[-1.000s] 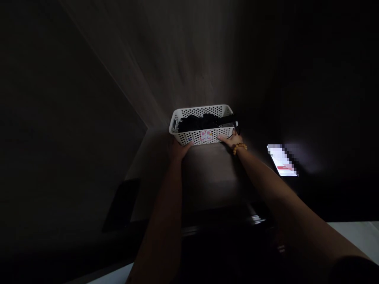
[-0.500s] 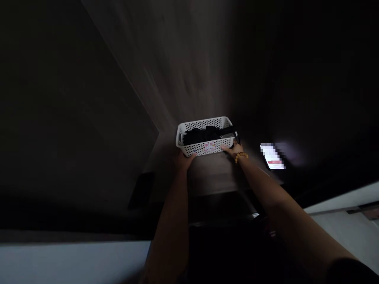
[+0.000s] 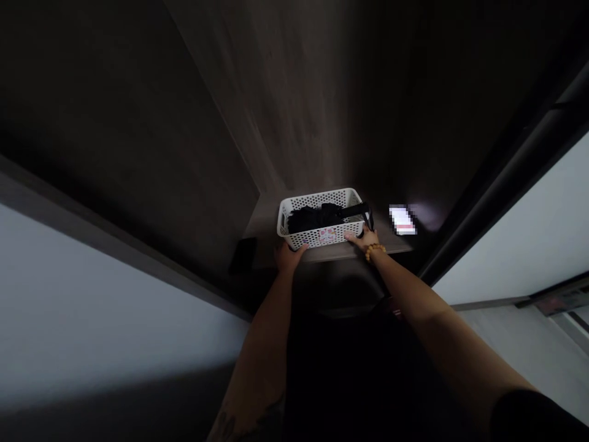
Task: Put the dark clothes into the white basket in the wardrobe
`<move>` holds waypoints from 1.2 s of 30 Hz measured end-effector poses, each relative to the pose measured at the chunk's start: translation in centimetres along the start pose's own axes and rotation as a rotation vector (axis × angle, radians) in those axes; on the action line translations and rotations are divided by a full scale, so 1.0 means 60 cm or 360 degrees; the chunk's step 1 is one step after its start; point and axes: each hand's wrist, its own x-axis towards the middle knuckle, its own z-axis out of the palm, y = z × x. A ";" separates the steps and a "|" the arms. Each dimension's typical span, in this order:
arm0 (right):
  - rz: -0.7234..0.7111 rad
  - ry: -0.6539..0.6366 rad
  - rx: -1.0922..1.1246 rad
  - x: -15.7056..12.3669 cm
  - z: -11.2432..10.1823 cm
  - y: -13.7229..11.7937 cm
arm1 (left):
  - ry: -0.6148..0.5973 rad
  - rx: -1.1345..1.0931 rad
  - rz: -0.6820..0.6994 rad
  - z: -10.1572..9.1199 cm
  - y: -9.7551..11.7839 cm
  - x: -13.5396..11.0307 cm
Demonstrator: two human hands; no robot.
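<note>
My left hand (image 3: 289,256) is spread against the 7 o'clock corner of a white perforated plastic basket (image 3: 304,239); dark cloth (image 3: 310,218) is lying inside; the basket is sitting on a dark wooden shelf (image 3: 331,256); my right hand (image 3: 363,238), wearing an amber bead bracelet (image 3: 375,250), is spread at 5 o'clock; I cannot tell if either hand is gripping; a phone (image 3: 402,220) is glowing at 3 o'clock.

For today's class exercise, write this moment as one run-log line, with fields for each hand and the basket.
left hand: on white basket, near corner | right hand: on basket's near edge, beaded bracelet on wrist | basket holds: black cloth
</note>
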 end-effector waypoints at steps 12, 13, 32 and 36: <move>0.0019 0.0063 0.0123 -0.104 -0.034 0.010 | 0.0010 -0.0113 -0.0001 -0.019 -0.022 -0.082; -0.0001 0.0097 0.0136 -0.113 -0.037 0.013 | 0.0007 -0.0120 -0.0001 -0.020 -0.024 -0.083; -0.0529 -0.0274 -0.0841 -0.012 -0.168 -0.225 | -0.0038 -0.0150 0.0136 -0.035 -0.043 -0.082; -0.0559 -0.0105 -0.0823 -0.061 -0.203 -0.200 | -0.0030 -0.0172 0.0112 -0.035 -0.041 -0.083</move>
